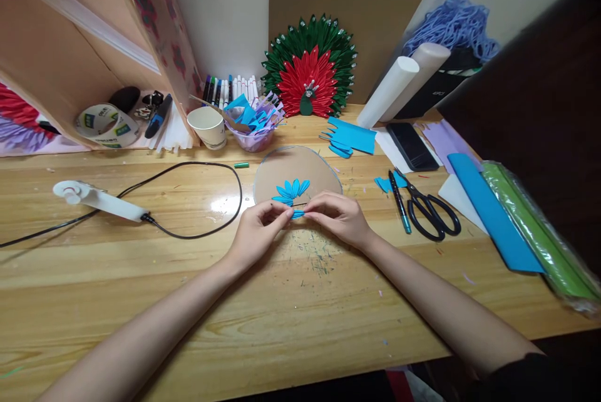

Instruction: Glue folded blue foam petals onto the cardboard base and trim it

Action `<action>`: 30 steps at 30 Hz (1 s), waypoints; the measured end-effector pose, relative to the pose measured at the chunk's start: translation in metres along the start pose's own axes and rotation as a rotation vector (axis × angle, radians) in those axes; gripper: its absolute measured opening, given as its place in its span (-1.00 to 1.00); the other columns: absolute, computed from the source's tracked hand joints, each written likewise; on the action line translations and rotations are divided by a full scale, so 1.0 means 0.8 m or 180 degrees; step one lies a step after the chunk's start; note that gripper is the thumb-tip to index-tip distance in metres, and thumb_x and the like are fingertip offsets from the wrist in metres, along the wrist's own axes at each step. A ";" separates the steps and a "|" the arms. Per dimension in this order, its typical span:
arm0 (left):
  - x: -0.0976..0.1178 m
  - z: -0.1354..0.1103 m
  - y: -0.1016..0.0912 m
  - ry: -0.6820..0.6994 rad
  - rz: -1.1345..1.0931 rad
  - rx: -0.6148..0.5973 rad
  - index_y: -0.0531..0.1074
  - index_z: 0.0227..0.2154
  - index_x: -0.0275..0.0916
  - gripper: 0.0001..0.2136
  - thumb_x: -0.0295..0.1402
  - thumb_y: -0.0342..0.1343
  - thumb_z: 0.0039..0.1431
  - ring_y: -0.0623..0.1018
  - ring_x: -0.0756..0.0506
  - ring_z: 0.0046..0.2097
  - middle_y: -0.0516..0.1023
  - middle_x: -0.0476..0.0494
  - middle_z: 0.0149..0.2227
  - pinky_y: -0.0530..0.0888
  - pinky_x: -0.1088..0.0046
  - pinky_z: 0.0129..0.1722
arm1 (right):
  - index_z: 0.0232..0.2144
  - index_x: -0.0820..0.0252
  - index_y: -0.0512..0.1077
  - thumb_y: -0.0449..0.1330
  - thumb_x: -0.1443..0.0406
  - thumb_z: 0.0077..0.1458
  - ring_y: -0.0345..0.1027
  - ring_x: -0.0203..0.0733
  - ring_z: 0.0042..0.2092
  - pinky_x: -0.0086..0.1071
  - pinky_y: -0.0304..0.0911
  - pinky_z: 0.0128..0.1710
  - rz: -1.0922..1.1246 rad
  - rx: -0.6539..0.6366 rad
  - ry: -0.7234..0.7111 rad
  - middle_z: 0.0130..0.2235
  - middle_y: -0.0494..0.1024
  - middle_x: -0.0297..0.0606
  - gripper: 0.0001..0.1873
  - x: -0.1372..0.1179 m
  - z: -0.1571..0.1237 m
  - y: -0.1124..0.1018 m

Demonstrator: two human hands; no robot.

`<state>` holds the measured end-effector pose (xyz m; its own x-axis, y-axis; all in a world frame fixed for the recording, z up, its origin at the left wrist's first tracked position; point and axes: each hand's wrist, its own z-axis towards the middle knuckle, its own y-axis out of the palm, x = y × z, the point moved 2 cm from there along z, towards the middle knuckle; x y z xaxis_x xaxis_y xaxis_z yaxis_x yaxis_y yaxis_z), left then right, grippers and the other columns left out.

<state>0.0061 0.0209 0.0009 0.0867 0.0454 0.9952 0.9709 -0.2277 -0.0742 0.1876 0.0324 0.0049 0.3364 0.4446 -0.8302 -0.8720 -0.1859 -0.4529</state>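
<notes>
Between my fingertips is a small blue paper petal (298, 215), pinched at its left end by my left hand (258, 226) and at its right end by my right hand (340, 217). Both hands are closed, just over the near edge of a rounded brown cardboard piece (282, 164). Several blue petals (288, 190) lie fanned out on that cardboard, beyond my fingers. Part of the cardboard's near side is hidden behind my hands.
A white glue gun (101, 200) with a looping black cable stands at left. Black scissors (434, 214) and a pen (399, 201) lie at right. Behind are a paper cup (206, 126), a bowl of paper scraps (253, 138) and a red-green paper peacock (310, 70).
</notes>
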 end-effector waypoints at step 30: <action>-0.001 0.000 0.001 0.0082 0.0036 -0.0084 0.46 -0.43 -0.31 -0.82 -0.28 0.12 0.07 0.42 0.01 -0.40 0.49 -0.09 -0.44 0.34 0.50 -0.37 | -0.40 0.18 0.43 0.22 0.40 -0.05 0.36 -0.29 -0.39 -0.40 0.28 -0.41 -0.0055 -0.0107 -0.0423 -0.41 0.49 -0.27 -0.92 0.000 -0.001 0.001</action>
<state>0.0067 0.0209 0.0002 0.0915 0.0176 0.9956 0.9636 -0.2537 -0.0841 0.1873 0.0315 0.0041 0.2992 0.5597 -0.7728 -0.8533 -0.2055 -0.4792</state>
